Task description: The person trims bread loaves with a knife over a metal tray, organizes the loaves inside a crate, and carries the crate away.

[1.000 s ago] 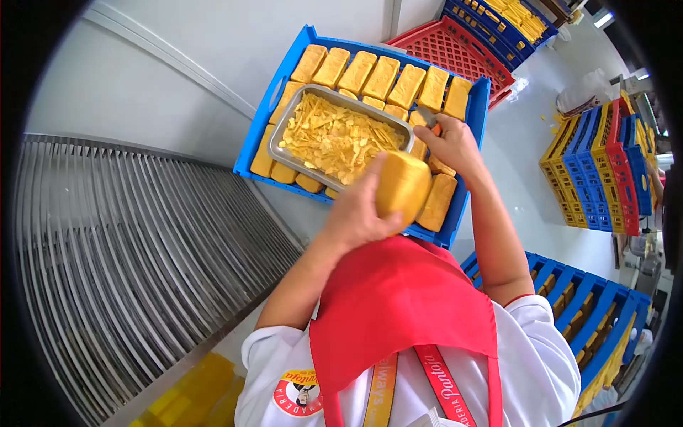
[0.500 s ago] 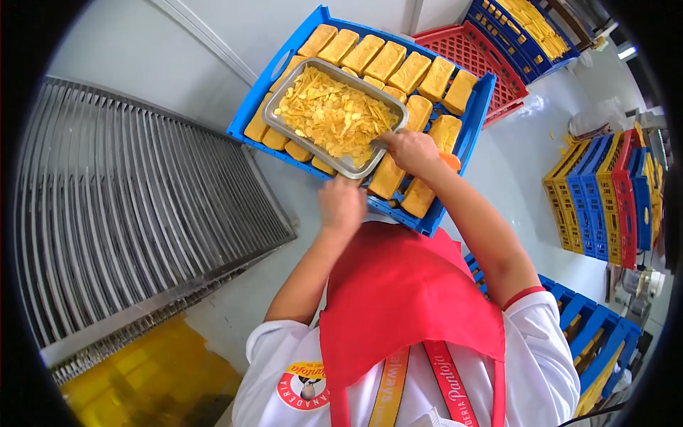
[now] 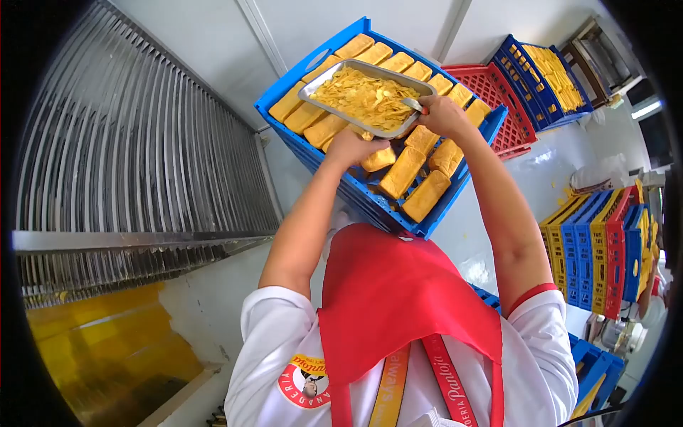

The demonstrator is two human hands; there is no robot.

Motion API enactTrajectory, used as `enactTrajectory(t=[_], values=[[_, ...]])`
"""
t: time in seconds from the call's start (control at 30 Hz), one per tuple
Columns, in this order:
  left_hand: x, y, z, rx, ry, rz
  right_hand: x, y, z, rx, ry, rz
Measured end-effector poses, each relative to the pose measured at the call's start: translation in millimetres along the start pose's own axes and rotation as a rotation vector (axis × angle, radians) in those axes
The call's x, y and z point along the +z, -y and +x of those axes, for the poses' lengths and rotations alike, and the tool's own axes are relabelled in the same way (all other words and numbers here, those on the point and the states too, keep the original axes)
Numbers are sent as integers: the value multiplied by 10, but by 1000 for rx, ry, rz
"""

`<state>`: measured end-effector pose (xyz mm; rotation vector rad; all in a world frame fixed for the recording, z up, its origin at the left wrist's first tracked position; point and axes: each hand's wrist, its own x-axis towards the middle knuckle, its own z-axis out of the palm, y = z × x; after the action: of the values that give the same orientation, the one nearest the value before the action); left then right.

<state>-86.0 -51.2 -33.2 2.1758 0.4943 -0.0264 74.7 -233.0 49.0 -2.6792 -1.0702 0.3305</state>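
Note:
A metal tray (image 3: 370, 101) heaped with thin yellow crust shavings (image 3: 359, 92) rests tilted over bread loaves (image 3: 402, 173) in a blue crate (image 3: 420, 229). My right hand (image 3: 442, 116) is closed at the tray's right end. It also holds a metal tool that looks like a knife (image 3: 414, 104), its tip over the shavings and a bit of orange handle showing. My left hand (image 3: 353, 147) is closed at the tray's near edge, fingers against a loaf (image 3: 378, 158). Whether it grips the tray or that loaf is hidden.
A slatted metal rack (image 3: 142, 142) stands at the left. Behind the blue crate are a red crate (image 3: 509, 117) and a dark blue crate of yellow pieces (image 3: 548, 78). Stacked yellow, blue and red crates (image 3: 587, 249) stand at the right. A white wall (image 3: 356, 14) borders the back.
The tray has shifted toward the back of the crate, uncovering more of the front loaves. My left hand has moved up to the tray's near edge. My right hand has moved to its right end.

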Motion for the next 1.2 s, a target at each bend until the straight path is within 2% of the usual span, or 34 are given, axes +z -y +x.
enactTrajectory(t=[0.03,0.07,0.23,0.33,0.4,0.43,0.5,0.57,0.63,0.67,0.73,0.77,0.83,0.87,0.93,0.97,1.03,1.1,1.17,1.2], values=[[-151,-156,-26,-125,65,-268,-47,-8,30,6,15,21],[-282,-305,-78,-225,115,-216,-50,-40,83,-1,23,4],[-248,-247,21,-277,108,-247,-93,-61,116,20,19,8],[-153,-104,69,-299,102,-162,-94,-47,97,35,48,-11],[-111,-58,43,-71,-68,85,-97,-54,79,28,27,23],[-74,-68,-22,-71,-63,87,-82,-58,66,32,28,25],[45,-110,-271,84,-167,326,-68,-63,60,9,0,65],[278,170,-371,221,-121,448,22,-94,40,-29,0,63],[294,166,-582,283,-182,579,141,-57,-76,-40,-29,-15],[237,148,-613,296,-181,589,242,-49,-139,-52,-22,-44],[-53,-92,-710,20,189,461,509,-46,-281,-51,3,-56],[-203,-193,-747,35,192,474,601,-36,-370,-39,20,-41],[-495,-341,-780,-30,233,229,677,38,-592,-38,59,-96],[-594,-387,-746,-17,242,243,712,42,-696,-22,65,-83],[-739,-451,-635,71,31,264,750,48,-869,14,62,-60],[-773,-441,-538,85,44,275,735,45,-957,1,82,-76],[-825,-510,-323,221,-81,391,682,26,-1086,11,97,-80],[-834,-537,-63,194,-32,455,604,7,-1192,38,154,-136],[-806,-441,308,317,-120,493,498,28,-1278,90,173,-139],[-832,-535,433,264,-97,527,484,21,-1311,139,163,-142]])
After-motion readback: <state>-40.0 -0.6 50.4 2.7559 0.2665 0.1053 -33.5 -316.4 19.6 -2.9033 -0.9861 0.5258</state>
